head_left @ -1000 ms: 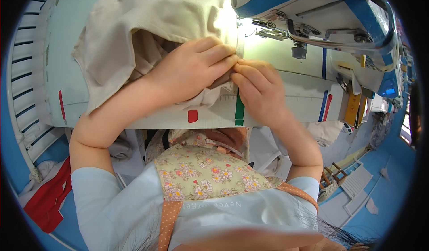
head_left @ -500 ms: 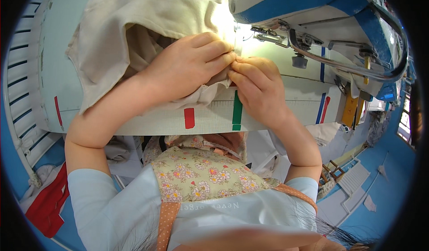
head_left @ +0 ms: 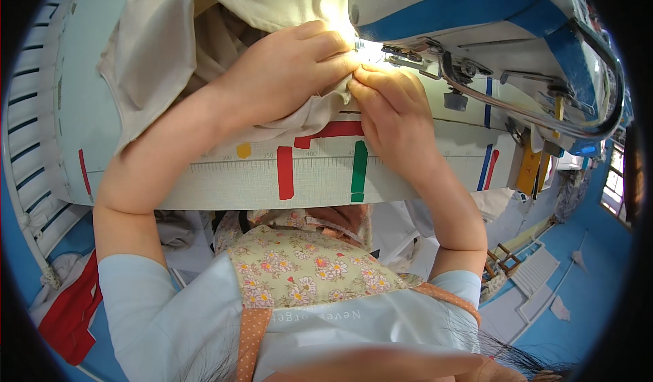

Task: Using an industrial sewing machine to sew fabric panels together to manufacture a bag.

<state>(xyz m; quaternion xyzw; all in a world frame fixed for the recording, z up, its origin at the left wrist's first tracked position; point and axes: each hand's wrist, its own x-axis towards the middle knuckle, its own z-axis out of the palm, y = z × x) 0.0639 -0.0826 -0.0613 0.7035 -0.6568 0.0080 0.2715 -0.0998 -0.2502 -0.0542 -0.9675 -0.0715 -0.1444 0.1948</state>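
Beige fabric (head_left: 153, 59) lies in folds over the sewing table, with its edge running under the lit needle area of a white and blue sewing machine (head_left: 469, 8). My left hand (head_left: 292, 72) is closed on the fabric, fingertips pinching it just in front of the needle area. Right beside it, fingertips almost touching, my right hand (head_left: 394, 117) pinches the near edge of the same cloth. The needle itself is lost in the bright lamp glare and behind my fingers.
The table edge (head_left: 258, 195) carries a printed ruler and red, green, yellow and blue tape marks. A curved metal bar (head_left: 524, 110) arches below the machine head. White slatted rack (head_left: 27, 157) stands at left; red cloth (head_left: 71, 317) hangs below it.
Both hands have moved slightly away from me toward the needle area, carrying the fabric along. More of the ruler and the red tape on the table now shows.
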